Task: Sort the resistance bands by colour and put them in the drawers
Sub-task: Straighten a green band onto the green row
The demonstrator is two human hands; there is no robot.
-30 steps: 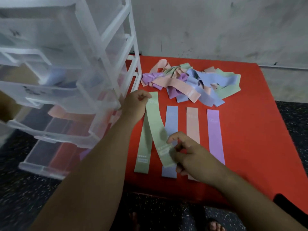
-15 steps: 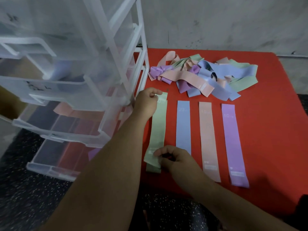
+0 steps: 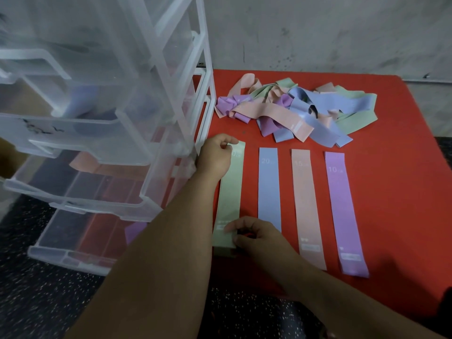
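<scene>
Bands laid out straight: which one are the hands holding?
The green band, leftmost in the row. The left hand pinches its far end, the right hand its near end; the other three lie untouched.

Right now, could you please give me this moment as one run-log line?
left hand: pinches green band top | right hand: pinches its bottom | flat: blue band, pink band, purple band | pile: unsorted

The left hand (image 3: 215,159), fingers curled, pinches the far end of the green band (image 3: 230,192). The right hand (image 3: 255,234) pinches its near end. Both bare forearms reach forward.
</scene>
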